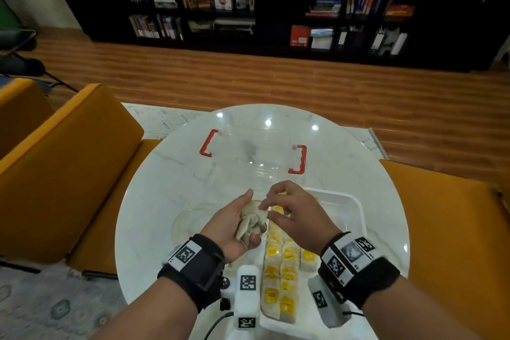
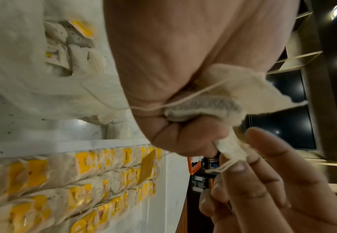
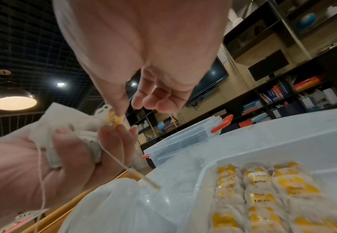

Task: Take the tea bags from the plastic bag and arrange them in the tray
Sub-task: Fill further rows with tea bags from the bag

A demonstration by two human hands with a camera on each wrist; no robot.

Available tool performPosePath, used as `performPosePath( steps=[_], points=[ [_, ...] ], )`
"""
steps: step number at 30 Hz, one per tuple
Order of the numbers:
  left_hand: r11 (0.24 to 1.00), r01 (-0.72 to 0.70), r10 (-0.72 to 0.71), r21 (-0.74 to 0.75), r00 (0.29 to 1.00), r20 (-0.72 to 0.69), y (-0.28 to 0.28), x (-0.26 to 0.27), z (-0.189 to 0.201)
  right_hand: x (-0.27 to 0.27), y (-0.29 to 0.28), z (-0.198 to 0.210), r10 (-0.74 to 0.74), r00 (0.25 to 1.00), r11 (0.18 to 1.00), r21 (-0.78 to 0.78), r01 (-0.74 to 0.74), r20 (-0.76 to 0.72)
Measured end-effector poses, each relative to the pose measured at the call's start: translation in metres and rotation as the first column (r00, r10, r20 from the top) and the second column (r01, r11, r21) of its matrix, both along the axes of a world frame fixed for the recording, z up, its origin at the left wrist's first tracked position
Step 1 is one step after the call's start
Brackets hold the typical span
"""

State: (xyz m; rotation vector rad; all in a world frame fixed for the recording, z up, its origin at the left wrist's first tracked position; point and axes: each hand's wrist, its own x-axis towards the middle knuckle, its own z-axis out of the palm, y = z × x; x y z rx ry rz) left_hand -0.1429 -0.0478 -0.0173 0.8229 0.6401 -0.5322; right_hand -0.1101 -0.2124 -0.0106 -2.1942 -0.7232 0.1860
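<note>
On the round white marble table (image 1: 171, 190), the white plastic tray (image 1: 350, 208) at near right is holding rows of yellow-tagged tea bags (image 1: 278, 265). The left hand (image 1: 234, 229) is clutching a crumpled bunch of bags (image 1: 252, 219); the right hand (image 1: 296, 212) is pinching one yellow tag (image 3: 116, 119). Ideally it is drawing the string (image 3: 123, 164) gently, untangling.

table (image 1: 171, 174): round, in front of the person; chairs (image 1: 69, 163) at its left and right sides
tray (image 1: 356, 210): on table, near edge, right of centre
tea bags (image 1: 287, 259): in tray, in rows along its left part
plastic bag (image 1: 190, 218): on table, just left of tray
box (image 1: 256, 152): on table, behind tray and bag
left hand (image 1: 234, 226): above the gap between bag and tray, held a bunch (image 1: 252, 219) of tea bags
right hand (image 1: 292, 212): above tray's far left corner, just right of left hand, fingertips at the bunch
bookshelf (image 1: 248, 8): across the floor, behind table
</note>
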Motion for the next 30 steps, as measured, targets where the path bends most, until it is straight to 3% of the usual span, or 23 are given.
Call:
performPosePath(
  steps=[4, 8, 10, 12, 15, 18, 21, 24, 30],
  points=[
    [1.0, 0.02, -0.019, 0.01, 0.998, -0.057, -0.001, 0.001, -0.005, 0.005, 0.001, 0.006, 0.032, 0.998, 0.999, -0.007, -0.032, 0.05],
    [0.993, 0.03, -0.018, 0.117, 0.995, -0.095, -0.001, 0.0, -0.014, 0.006, -0.002, 0.025, -0.003, 0.998, 0.999, 0.044, 0.006, -0.067],
    [0.964, 0.019, -0.009, 0.264, 0.999, -0.036, -0.001, 0.0, -0.015, 0.008, -0.006, 0.033, -0.019, 0.994, 0.999, 0.027, 0.022, -0.112],
    [0.904, -0.015, -0.04, 0.427, 0.992, 0.12, -0.001, -0.001, -0.013, 0.012, -0.012, 0.038, -0.034, 0.992, 0.999, -0.006, 0.033, -0.125],
    [0.791, -0.04, -0.237, 0.611, 0.9, 0.366, 0.0, 0.0, -0.003, 0.018, -0.024, 0.042, -0.058, 0.99, 0.997, -0.067, 0.049, -0.132],
    [0.696, -0.017, -0.457, 0.718, 0.76, 0.461, -0.006, 0.003, 0.01, 0.018, -0.03, 0.045, -0.07, 0.988, 0.995, -0.079, 0.06, -0.136],
    [0.607, -0.05, -0.571, 0.793, 0.667, 0.479, -0.015, 0.009, 0.01, 0.014, -0.032, 0.048, -0.094, 0.989, 0.995, -0.047, 0.089, -0.113],
    [0.555, -0.03, -0.621, 0.831, 0.65, 0.438, -0.02, 0.01, 0.005, 0.012, -0.037, 0.048, -0.105, 0.993, 0.992, -0.08, 0.1, -0.062],
    [0.524, 0.034, -0.661, 0.851, 0.647, 0.381, -0.027, 0.007, -0.003, 0.007, -0.048, 0.038, -0.111, 0.993, 0.981, -0.165, 0.104, -0.037]
  ],
)
